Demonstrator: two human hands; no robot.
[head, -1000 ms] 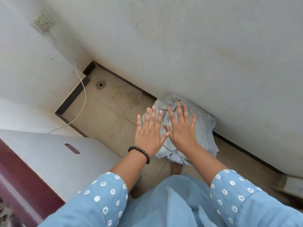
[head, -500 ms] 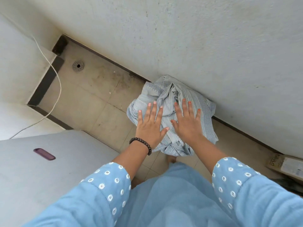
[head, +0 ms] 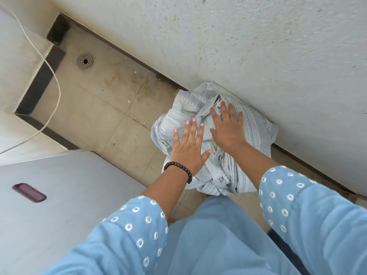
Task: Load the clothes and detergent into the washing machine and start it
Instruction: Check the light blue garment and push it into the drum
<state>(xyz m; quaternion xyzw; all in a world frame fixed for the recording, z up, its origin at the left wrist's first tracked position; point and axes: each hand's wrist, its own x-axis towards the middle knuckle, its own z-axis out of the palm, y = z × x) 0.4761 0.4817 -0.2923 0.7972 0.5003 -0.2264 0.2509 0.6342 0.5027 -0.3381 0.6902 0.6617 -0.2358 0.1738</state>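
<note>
View from a head camera looking down at a person's 2 arms in light blue sleeves dotted with white rings. Just right of the frame's center, a crumpled bundle of clothes (head: 216, 139), pale blue-grey striped fabric, lies on a beige tiled floor (head: 95, 116) against the foot of a rough white wall (head: 248, 46). The left hand (head: 188, 149), with a dark beaded bracelet (head: 178, 169) at the wrist, reaches over the bundle's left edge with fingers straight and spread. The right hand (head: 228, 130) reaches over its middle, fingers likewise spread. Neither hand grips the cloth (whether the palms actually touch it cannot be told). At lower left sits the flat white top of the washing machine (head: 65, 195), its lid closed, with a maroon recessed handle (head: 29, 192). A round floor drain (head: 85, 61) and a white cable (head: 50, 68) appear at upper left. No detergent is in view. The task looks barely begun: clothes not yet picked up, lid unopened, detergent and starting all remain
</note>
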